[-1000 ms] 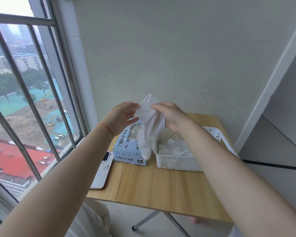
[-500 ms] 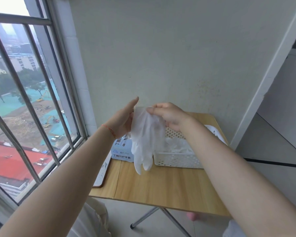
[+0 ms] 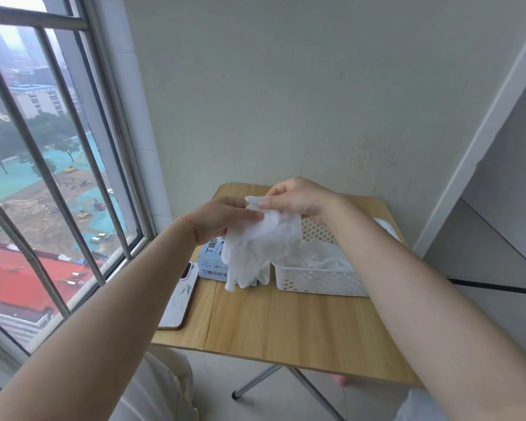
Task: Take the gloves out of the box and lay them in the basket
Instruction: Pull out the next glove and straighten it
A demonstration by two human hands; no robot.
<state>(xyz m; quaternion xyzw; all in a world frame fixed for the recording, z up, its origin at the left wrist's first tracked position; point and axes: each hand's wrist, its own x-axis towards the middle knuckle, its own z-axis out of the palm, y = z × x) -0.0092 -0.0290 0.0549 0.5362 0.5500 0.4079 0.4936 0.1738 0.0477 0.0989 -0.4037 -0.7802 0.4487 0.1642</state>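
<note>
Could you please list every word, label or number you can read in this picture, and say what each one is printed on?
"丁腈防护手": front face of the blue glove box, cut off by the hanging white glove.
"丁腈": top face of the same box, the rest hidden.
Small logo and fine print on the box: too blurred to read.
Nothing else carries text.

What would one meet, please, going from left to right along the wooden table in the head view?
White-backed phone → pale blue cardboard glove box → white disposable glove held up by both hands → white perforated plastic basket.
</note>
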